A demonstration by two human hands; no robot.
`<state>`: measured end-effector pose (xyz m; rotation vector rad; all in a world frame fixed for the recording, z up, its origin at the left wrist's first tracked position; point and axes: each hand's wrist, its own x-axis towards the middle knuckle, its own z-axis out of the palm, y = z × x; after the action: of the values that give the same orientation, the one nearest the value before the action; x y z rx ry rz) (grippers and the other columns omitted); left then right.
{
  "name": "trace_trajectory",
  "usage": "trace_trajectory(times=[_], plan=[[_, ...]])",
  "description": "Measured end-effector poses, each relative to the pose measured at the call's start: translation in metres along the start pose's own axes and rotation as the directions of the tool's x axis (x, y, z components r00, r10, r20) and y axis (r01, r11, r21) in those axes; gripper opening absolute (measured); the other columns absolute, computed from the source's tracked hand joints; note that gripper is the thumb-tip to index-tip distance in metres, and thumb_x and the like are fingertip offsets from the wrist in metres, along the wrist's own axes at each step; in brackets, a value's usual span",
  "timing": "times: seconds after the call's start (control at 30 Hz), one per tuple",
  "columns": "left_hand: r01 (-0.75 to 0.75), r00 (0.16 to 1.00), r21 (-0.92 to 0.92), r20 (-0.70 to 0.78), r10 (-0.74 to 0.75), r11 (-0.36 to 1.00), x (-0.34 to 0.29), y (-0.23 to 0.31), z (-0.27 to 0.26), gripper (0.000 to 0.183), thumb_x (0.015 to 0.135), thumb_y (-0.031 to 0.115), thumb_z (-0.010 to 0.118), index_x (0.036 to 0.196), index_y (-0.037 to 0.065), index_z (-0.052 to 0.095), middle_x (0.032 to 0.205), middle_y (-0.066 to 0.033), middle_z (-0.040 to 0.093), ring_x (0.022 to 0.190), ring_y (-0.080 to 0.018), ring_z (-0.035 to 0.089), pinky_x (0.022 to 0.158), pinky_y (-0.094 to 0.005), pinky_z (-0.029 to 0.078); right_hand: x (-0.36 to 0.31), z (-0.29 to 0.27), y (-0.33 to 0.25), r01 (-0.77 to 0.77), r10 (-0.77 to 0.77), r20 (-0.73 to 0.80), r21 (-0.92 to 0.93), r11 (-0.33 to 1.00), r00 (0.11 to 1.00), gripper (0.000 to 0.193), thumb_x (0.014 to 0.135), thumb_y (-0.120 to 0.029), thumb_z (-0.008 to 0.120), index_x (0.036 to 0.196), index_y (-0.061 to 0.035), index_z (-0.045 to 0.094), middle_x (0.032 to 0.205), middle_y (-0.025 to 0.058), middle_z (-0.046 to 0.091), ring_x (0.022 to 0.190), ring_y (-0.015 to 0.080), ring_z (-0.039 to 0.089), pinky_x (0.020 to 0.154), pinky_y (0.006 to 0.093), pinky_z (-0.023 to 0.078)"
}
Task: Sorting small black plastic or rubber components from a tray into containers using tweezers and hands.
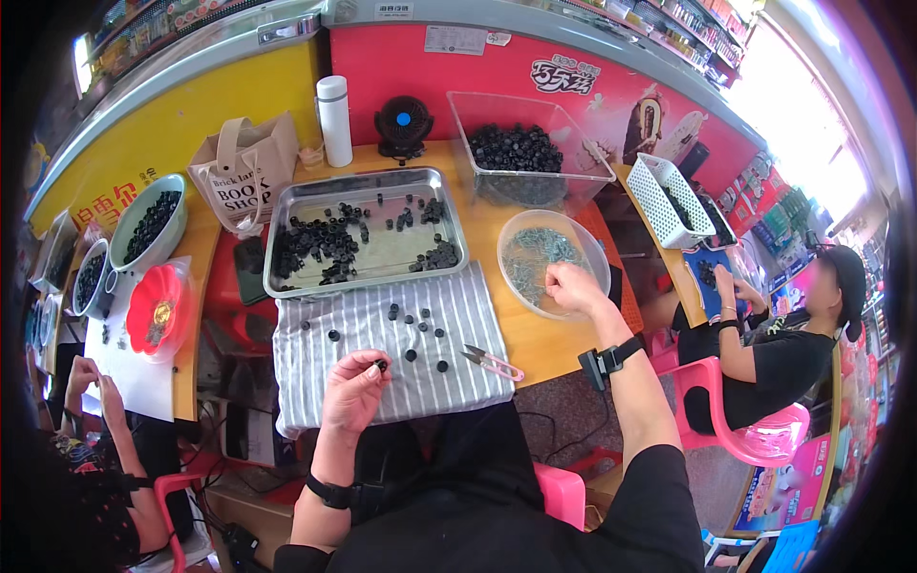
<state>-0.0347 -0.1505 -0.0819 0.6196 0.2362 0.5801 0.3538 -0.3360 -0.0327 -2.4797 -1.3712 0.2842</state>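
My left hand is closed above the near edge of a striped cloth, pinching a small black round part between thumb and fingertips. To the right, my right hand reaches into a clear round tub of thin silvery metal pieces. Its fingers are drawn together over the pieces, and whatever they may hold is hidden. Several loose black round parts lie on the cloth between my hands. Beside them rest small thread snips with a pink handle.
A metal tray of black parts stands behind the cloth. Farther back are a clear bin of black parts, a small fan, a white bottle and a tote bag. People work at left and right, near a red dish and a white basket.
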Motion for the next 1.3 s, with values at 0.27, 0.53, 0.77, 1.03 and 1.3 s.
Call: trace_trajectory(times=[0.27,0.53,0.77,1.03,1.3], plan=[[-0.012,1.0,0.0,-0.002,0.012,1.0,0.0,0.001,0.0,0.019,0.085,0.002,0.069,0.104,-0.001,0.066,0.102,-0.013,0.066,0.086,-0.0182,0.062,0.078,-0.028,0.05,-0.011,-0.01,-0.001,-0.1,0.1,0.015,0.313,0.945,0.995,0.02,0.075,0.002,0.055,0.093,0.0007,0.063,0.072,0.0156,0.063,0.072,0.0267,0.065,0.065,0.0384,0.048],[-0.015,0.999,-0.024,0.036,0.016,1.0,0.001,0.0,-0.001,0.019,0.086,0.002,0.069,0.104,-0.001,0.065,0.102,-0.0129,0.066,0.088,-0.0183,0.063,0.079,-0.028,0.051,-0.014,0.0,0.019,-0.038,0.063,-0.056,0.365,0.93,0.996,0.028,0.078,0.003,0.052,0.098,-0.0017,0.071,0.069,0.0106,0.064,0.068,0.0163,0.061,0.064,0.0324,0.047],[-0.015,0.999,-0.04,0.043,0.016,0.999,-0.001,0.0,-0.001,0.019,0.086,0.002,0.068,0.105,-0.002,0.065,0.102,-0.013,0.067,0.088,-0.0185,0.063,0.079,-0.0281,0.051,-0.016,0.01,0.013,0.18,-0.127,-0.222,0.237,0.955,0.967,0.02,0.08,0.002,0.053,0.089,0.0,0.071,0.072,0.0087,0.066,0.069,0.0152,0.061,0.067,0.0301,0.048],[-0.011,0.999,-0.058,0.041,0.014,0.998,0.0,0.001,-0.001,0.018,0.086,0.0,0.068,0.104,0.0,0.067,0.101,-0.0124,0.069,0.085,-0.018,0.066,0.078,-0.0284,0.053,-0.017,0.014,0.017,-0.023,0.118,-0.174,0.471,0.882,0.978,0.016,0.083,0.002,0.056,0.093,0.0043,0.068,0.074,0.0055,0.066,0.067,0.0101,0.059,0.063,0.0269,0.047],[-0.286,0.933,0.773,0.088,0.35,0.567,0.006,0.007,0.027,0.019,0.079,-0.003,0.067,0.098,0.001,0.069,0.093,-0.0109,0.066,0.084,-0.0248,0.063,0.074,-0.0335,0.052,-0.024,0.004,-0.008,0.034,0.102,-0.173,0.644,0.764,0.98,0.013,0.083,0.003,0.056,0.093,0.0029,0.065,0.076,0.0008,0.063,0.066,0.0058,0.056,0.059,0.022,0.044]])
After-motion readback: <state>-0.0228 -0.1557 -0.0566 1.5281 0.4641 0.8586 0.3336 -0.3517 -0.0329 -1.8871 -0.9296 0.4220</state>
